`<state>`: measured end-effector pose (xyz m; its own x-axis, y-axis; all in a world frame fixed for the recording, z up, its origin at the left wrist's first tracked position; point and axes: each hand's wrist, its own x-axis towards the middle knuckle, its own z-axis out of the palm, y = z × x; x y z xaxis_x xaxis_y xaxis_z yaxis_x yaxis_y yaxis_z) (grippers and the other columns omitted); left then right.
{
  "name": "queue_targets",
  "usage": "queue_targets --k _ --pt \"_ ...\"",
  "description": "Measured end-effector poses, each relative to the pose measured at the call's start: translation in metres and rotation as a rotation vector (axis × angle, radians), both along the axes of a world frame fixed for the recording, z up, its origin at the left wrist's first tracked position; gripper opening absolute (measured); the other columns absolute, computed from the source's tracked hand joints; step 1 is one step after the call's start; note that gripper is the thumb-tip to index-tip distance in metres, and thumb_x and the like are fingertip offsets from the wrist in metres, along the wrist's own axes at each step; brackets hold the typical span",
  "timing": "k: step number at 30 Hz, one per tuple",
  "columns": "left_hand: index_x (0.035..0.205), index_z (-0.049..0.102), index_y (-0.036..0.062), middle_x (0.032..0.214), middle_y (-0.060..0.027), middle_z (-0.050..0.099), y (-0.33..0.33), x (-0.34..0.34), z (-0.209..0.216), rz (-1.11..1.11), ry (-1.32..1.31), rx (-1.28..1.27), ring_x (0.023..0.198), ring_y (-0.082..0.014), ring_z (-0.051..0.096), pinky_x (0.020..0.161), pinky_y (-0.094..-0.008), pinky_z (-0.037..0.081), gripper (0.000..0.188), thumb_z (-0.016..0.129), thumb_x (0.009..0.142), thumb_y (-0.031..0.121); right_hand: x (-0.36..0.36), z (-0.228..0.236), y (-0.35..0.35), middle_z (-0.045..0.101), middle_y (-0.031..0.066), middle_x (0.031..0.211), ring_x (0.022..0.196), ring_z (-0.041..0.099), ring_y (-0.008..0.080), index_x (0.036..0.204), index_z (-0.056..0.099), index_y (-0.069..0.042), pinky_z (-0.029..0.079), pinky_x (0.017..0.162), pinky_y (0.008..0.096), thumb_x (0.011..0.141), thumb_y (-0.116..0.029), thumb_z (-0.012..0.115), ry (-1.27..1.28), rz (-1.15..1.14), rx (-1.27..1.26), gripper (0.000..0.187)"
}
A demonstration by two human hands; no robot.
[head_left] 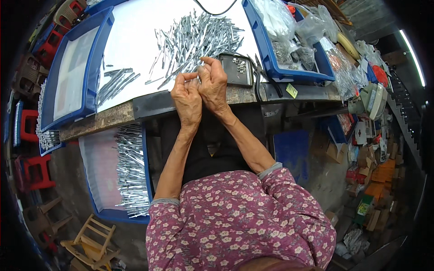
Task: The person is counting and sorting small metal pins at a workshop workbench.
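Observation:
My left hand (186, 100) and my right hand (214, 86) meet just above the table's front edge. The fingers of both are closed in a pinch, thumbs close together. Whatever sits between the fingertips is too small and too covered to name. Right behind them spreads a large heap of thin silver metal strips (201, 38) on the white tabletop. Beside my right hand stands a shallow dark metal tin (234, 76) with small round metal pieces (239, 65) in it. Dark-handled pliers (262, 77) lie right of the tin. A smaller bunch of strips (118, 83) rests to the left.
Blue trays stand on the table: one at the left (92, 58), one at the right (289, 74) with plastic bags (275, 20). Below the left edge, another blue tray (113, 214) holds many silver strips. A wooden stool (92, 239) and a red stool (38, 174) are at lower left.

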<state>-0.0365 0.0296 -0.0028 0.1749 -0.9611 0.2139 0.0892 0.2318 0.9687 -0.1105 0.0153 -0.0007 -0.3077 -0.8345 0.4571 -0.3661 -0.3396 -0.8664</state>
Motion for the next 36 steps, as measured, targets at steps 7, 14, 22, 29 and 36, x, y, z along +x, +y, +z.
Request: queue_targets --k 7,14,22,29,36 --pt "0.086 0.052 0.0016 0.058 -0.0075 0.051 -0.009 0.009 0.011 -0.021 -0.226 -0.023 0.052 -0.0156 0.051 0.050 -0.0301 0.039 0.005 0.047 0.084 0.002 -0.054 0.008 0.002 0.054 0.0028 0.068 0.059 0.049 0.0079 0.099 0.056 0.004 0.042 0.055 0.0233 0.086 -0.011 0.047 0.097 0.134 0.077 0.021" --pt "0.090 0.052 0.0011 0.075 -0.0181 0.058 -0.037 0.016 -0.010 0.156 -0.704 -0.362 0.072 -0.0354 0.056 0.063 -0.0424 0.043 0.022 0.046 0.070 -0.008 -0.119 0.014 0.009 0.059 0.0098 0.075 0.063 0.056 0.0182 0.087 0.057 0.002 0.044 0.060 0.0288 0.077 -0.002 0.052 0.626 0.158 0.143 0.012" --pt "0.087 0.054 -0.0008 0.082 -0.0149 0.056 -0.036 0.014 -0.012 0.120 -0.917 -0.382 0.080 -0.0317 0.053 0.072 -0.0390 0.042 0.023 0.050 0.066 -0.009 -0.126 0.027 0.000 0.055 0.0116 0.074 0.068 0.055 0.0269 0.082 0.054 0.001 0.043 0.063 0.0339 0.074 -0.001 0.055 0.777 0.483 0.287 0.008" --pt "0.085 0.054 -0.0012 0.082 -0.0152 0.055 -0.033 0.016 -0.014 0.133 -0.861 -0.411 0.078 -0.0318 0.052 0.071 -0.0388 0.041 0.022 0.050 0.065 -0.009 -0.124 0.025 -0.006 0.053 0.0151 0.070 0.068 0.054 0.0329 0.077 0.051 0.002 0.043 0.063 0.0387 0.073 -0.005 0.058 0.745 0.503 0.297 0.011" --pt "0.087 0.054 -0.0021 0.084 -0.0158 0.055 -0.029 0.015 -0.008 0.151 -0.774 -0.468 0.082 -0.0312 0.052 0.075 -0.0393 0.041 0.026 0.046 0.064 -0.012 -0.130 0.005 -0.015 0.045 0.0178 0.064 0.063 0.049 0.0369 0.072 0.041 0.002 0.040 0.059 0.0425 0.074 -0.009 0.056 0.855 0.397 0.189 0.019"
